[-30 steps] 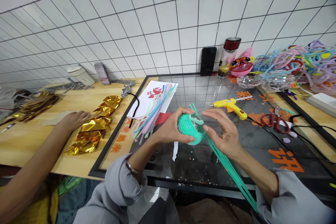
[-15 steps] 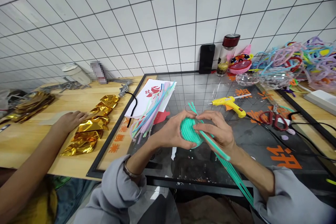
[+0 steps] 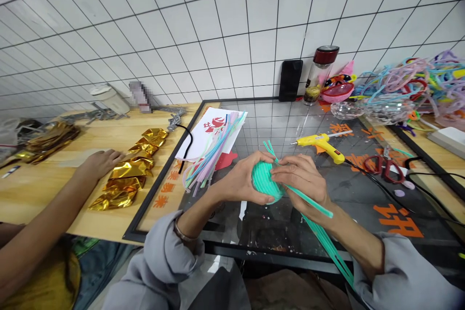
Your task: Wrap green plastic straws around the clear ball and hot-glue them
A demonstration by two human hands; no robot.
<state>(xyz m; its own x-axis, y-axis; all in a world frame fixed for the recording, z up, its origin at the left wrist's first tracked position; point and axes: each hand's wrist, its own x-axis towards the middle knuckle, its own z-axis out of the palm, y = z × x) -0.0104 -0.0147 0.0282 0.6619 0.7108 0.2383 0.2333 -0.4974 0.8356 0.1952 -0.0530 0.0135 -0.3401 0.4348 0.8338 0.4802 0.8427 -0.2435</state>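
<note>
My left hand cups a ball wrapped in teal pipe cleaners over the glass table. My right hand presses against the ball's right side, its fingers closed on a teal pipe cleaner strand. A bundle of long teal strands trails from the ball down toward my right sleeve. Short teal ends stick up above the ball.
A yellow glue gun, red scissors and black cables lie right of my hands. Pastel pipe cleaners rest on a white sheet. Another person's hand lies by gold foil pieces on the wooden table. A phone and jar stand at the wall.
My right hand has closed in on the ball and taken a teal strand across it. The ball sits more hidden between both hands.
</note>
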